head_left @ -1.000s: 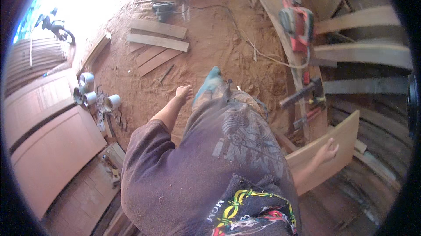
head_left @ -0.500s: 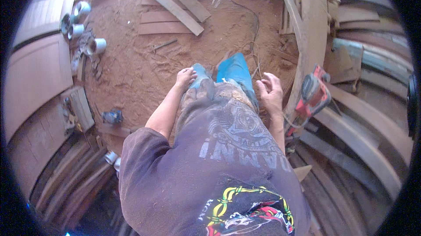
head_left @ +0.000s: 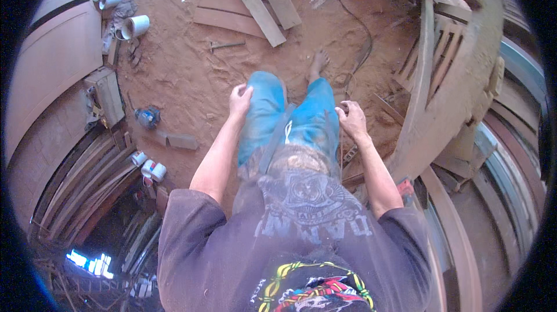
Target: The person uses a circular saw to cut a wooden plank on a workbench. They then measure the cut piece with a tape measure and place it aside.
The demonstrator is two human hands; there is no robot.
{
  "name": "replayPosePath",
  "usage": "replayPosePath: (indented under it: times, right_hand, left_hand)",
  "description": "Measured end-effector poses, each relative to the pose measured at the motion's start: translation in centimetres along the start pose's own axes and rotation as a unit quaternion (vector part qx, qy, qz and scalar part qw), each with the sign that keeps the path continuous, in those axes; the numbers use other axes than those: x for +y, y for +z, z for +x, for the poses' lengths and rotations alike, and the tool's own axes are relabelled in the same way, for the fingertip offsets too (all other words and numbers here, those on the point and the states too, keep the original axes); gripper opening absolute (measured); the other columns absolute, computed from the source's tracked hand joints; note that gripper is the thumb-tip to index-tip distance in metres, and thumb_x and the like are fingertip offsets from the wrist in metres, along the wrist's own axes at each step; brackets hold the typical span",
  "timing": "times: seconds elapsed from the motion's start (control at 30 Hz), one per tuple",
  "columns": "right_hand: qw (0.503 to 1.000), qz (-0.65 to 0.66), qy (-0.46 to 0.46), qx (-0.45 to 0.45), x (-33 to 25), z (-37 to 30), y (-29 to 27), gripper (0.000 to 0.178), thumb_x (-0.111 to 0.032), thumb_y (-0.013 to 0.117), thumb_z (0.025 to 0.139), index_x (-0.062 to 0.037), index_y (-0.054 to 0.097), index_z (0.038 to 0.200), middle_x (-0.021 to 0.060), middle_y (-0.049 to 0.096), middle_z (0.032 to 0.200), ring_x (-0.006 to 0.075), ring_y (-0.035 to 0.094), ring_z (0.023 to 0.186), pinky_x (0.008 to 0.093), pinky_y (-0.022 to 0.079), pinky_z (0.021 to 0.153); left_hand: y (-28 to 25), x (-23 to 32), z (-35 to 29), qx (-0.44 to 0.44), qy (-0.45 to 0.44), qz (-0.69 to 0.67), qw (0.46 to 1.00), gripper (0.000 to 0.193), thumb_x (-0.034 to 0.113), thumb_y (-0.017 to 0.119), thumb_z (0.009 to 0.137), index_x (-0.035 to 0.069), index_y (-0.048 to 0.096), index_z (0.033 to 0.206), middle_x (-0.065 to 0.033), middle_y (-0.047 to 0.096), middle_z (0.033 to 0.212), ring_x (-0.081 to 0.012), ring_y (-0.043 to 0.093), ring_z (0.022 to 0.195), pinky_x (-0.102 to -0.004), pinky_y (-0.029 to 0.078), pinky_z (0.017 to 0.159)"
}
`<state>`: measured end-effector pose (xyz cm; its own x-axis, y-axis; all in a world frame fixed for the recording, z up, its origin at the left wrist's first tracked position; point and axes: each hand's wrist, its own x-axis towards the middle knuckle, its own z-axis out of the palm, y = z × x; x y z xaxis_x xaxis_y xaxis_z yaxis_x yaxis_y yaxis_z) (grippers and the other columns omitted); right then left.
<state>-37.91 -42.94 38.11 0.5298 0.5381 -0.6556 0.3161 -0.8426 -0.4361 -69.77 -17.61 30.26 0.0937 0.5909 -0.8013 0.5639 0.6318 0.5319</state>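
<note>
My left hand (head_left: 240,100) hangs beside the left thigh of my blue trousers (head_left: 264,112), loosely open, its fingers a little bent. Nothing shows in it. On the other side my right hand (head_left: 352,119) hovers by the right thigh, thumb and fingers apart and bent, holding nothing I can see. One bare foot (head_left: 318,62) is set on the dusty ground ahead. Behind my right forearm, a small part of a red power tool (head_left: 404,187) shows; my arm and sleeve hide most of it.
Planks (head_left: 252,2) lie on the sawdust-covered floor (head_left: 180,68) ahead, near a dark cable (head_left: 365,36). A large wooden beam (head_left: 449,94) stands at the right. White pots (head_left: 136,26), a blue power tool (head_left: 148,116) and a wood block (head_left: 181,141) lie left; stacked boards line both sides.
My view has shifted, and the beam and slatted wood at right show more. The red tool has gone mostly behind my right arm. Both hands stay low beside my thighs.
</note>
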Motion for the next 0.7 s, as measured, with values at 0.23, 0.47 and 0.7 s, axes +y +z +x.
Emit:
replayPosePath:
  times: [0.23, 0.47, 0.7]
  right_hand:
    - [0.992, -0.098, 0.023, -0.082, 1.3, 4.2, 6.4, 0.078, -0.048, 0.071, 0.101, 0.0047, 0.048, 0.155, 0.032, 0.057, 0.144, 0.0481, 0.055, 0.136, 0.0503, 0.047, 0.115]
    - [0.968, -0.214, 0.126, -0.035, -2.5, 8.8, 9.2, 0.06, -0.043, 0.075, 0.096, -0.0046, 0.065, 0.141, 0.0223, 0.057, 0.151, 0.0434, 0.052, 0.139, 0.0599, 0.042, 0.114]
    - [0.964, -0.245, 0.104, 0.0, -3.5, 11.2, 8.6, 0.05, -0.035, 0.079, 0.092, -0.0062, 0.068, 0.131, 0.0175, 0.063, 0.142, 0.0409, 0.057, 0.131, 0.0557, 0.046, 0.11]
  left_hand:
    - [10.6, 4.1, 10.9, -0.024, -0.033, 0.073, 0.997, 0.073, 0.036, 0.08, 0.098, 0.004, 0.048, 0.156, -0.0153, 0.066, 0.142, -0.0225, 0.066, 0.122, -0.0398, 0.057, 0.094]
    - [16.6, -2.6, 32.9, 0.057, -0.107, 0.187, 0.975, 0.112, 0.054, 0.087, 0.087, -0.007, 0.031, 0.163, -0.028, 0.055, 0.154, -0.0372, 0.057, 0.14, -0.0465, 0.047, 0.117]
    - [19.8, -2.8, 42.5, 0.131, -0.081, 0.218, 0.964, 0.127, 0.061, 0.091, 0.071, -0.017, 0.031, 0.152, -0.0359, 0.052, 0.152, -0.0462, 0.055, 0.141, -0.0515, 0.042, 0.12]
